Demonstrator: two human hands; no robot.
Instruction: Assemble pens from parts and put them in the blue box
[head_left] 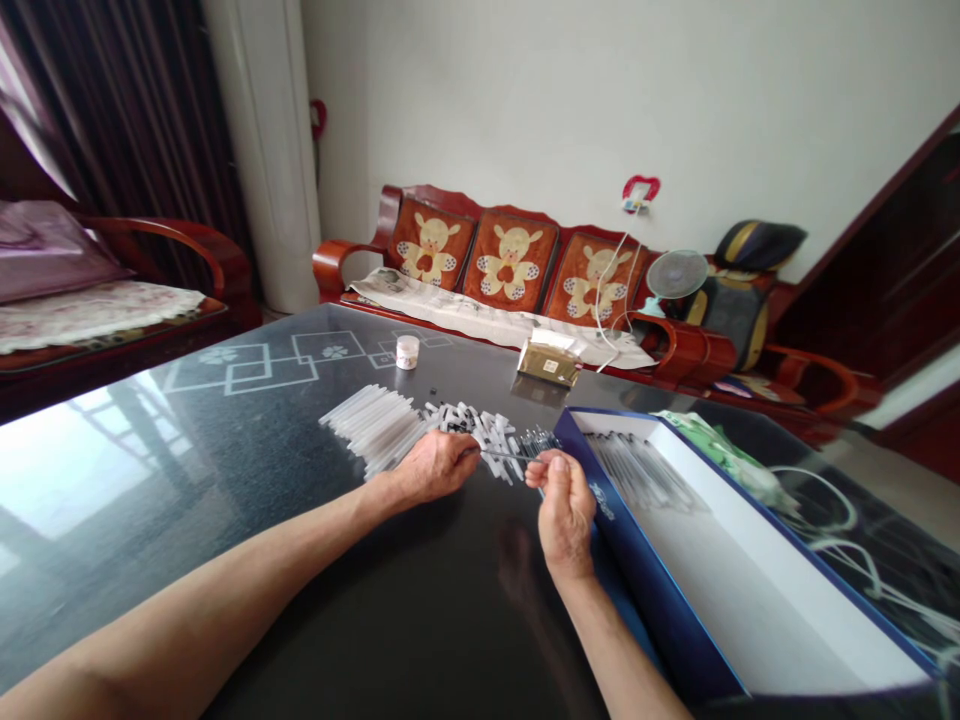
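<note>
A thin dark pen refill (pixel 510 456) spans the gap between my two hands above the table. The fingers of my left hand (pixel 439 466) are closed round its left end, where a dark tip shows. My right hand (pixel 566 512) pinches the other end between thumb and fingers. Just beyond my left hand lies a pile of clear white pen barrels (pixel 373 422). White and black pen caps (pixel 487 432) are heaped behind the refill. More dark refills (pixel 537 440) lie beside the box. Inside the blue box (pixel 626 535), to the right of my right hand, several pens (pixel 646 470) lie in a row.
On the dark glossy table (pixel 420 610) stand a small white jar (pixel 407 352) and a gold tissue box (pixel 550 362). A green plastic bag (pixel 724 455) and white cables (pixel 862 570) lie right of the box. Behind are a wooden sofa (pixel 346 262) and a fan (pixel 676 274).
</note>
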